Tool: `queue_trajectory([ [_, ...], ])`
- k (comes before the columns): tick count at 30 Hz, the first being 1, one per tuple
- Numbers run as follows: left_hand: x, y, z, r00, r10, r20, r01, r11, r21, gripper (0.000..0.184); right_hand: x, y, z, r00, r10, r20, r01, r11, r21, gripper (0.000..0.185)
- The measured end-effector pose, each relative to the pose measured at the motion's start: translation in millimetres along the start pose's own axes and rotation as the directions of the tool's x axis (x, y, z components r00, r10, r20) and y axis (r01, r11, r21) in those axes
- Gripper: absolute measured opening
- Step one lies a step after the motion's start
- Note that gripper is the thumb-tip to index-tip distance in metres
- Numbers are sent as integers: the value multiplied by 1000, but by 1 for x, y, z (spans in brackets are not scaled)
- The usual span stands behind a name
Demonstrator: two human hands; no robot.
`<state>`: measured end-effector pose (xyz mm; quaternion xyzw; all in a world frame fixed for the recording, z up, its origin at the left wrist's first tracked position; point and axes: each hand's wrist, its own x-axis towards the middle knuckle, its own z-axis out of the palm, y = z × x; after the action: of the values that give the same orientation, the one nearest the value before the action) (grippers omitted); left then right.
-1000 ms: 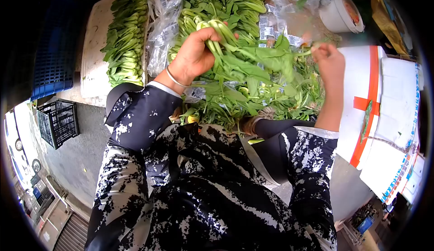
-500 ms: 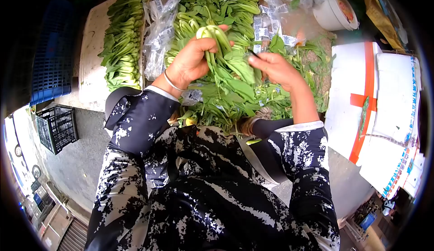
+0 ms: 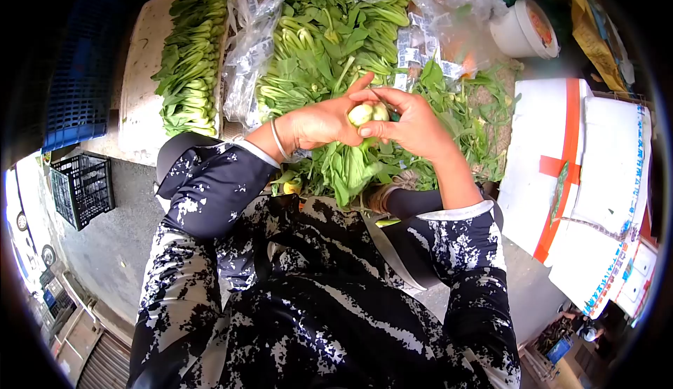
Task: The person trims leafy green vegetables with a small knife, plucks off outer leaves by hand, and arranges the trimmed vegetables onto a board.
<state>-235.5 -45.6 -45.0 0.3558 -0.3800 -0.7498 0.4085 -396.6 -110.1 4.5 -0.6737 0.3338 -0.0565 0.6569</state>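
In front of my body, my left hand [image 3: 322, 120] is wrapped round a bunch of bok choy [image 3: 348, 172]. Its pale cut stem ends point up, and its leaves hang below my fist. My right hand [image 3: 410, 123] is closed at the stem ends, its thumb and fingers touching them. A thin dark tool [image 3: 394, 114], seemingly a small knife, shows in the right fingers, mostly hidden by them. Beyond my hands, a heap of bok choy [image 3: 308, 45] lies in an opened clear plastic bag [image 3: 249, 73].
At left, neat rows of bok choy [image 3: 193, 59] lie on a pale board [image 3: 140, 73]. A blue crate [image 3: 80, 73] and a black crate [image 3: 82, 189] stand further left. Loose leaves [image 3: 484, 108] litter the right side, near a white bucket [image 3: 522, 28] and white foam boxes [image 3: 536, 151].
My left hand has turned the bunch over, so the stem ends face up and the leaves hang toward me. My right hand has moved left from the leaves to the stem ends.
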Motion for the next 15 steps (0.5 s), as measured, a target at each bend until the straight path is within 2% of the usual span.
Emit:
queue_trajectory([
  [1, -1, 0, -2, 1000, 3, 17, -2, 999, -35, 103, -2, -4, 0, 1000, -7, 7, 7, 1000, -6, 45],
  [2, -2, -2, -3, 999, 5, 33, -3, 998, -70, 104, -2, -6, 1, 999, -46, -29, 42, 994, -100, 43],
  [3, -4, 3, -2, 994, -25, 102, 42, 983, -176, 103, -2, -9, 2, 994, -92, -51, 81, 978, -194, 41],
  [4, -8, 8, -3, 986, -41, 159, 85, 957, -276, 103, -3, -11, 6, 991, -122, -58, 108, 974, -199, 38],
  [6, -6, -6, -10, 980, -9, 198, 58, 968, -243, 102, -2, 1, 13, 969, -234, -79, 211, 950, -232, 36],
  [7, -7, -10, -8, 977, -25, 210, 88, 951, -296, 102, -1, 3, 17, 955, -276, -106, 248, 943, -221, 35],
  [9, 1, -24, -10, 985, -30, 169, 72, 966, -248, 104, -4, -3, 13, 980, -146, -134, 97, 945, -314, 33],
  [10, -4, -2, -4, 988, -63, 142, 98, 961, -258, 108, -6, -10, 7, 965, -197, -171, 123, 921, -370, 32],
  [11, -1, 0, -8, 990, 28, 138, -1, 982, -191, 113, -10, -16, -2, 946, -245, -213, 135, 894, -427, 31],
  [12, -6, 15, -11, 997, 78, 26, -79, 996, 44, 114, -17, -18, -18, 937, -235, -259, 142, 933, -330, 31],
  [13, -11, 34, -13, 987, 146, -67, -122, 952, 280, 116, -24, -16, -35, 927, -213, -309, 145, 963, -227, 31],
  [14, -14, 44, -18, 960, 235, -151, -176, 929, 325, 117, -19, -15, -52, 907, -43, -419, -75, 962, -261, 32],
  [15, -15, 49, -20, 922, 304, -239, -280, 951, 128, 110, -17, -12, -68, 837, 116, -535, -296, 918, -265, 34],
])
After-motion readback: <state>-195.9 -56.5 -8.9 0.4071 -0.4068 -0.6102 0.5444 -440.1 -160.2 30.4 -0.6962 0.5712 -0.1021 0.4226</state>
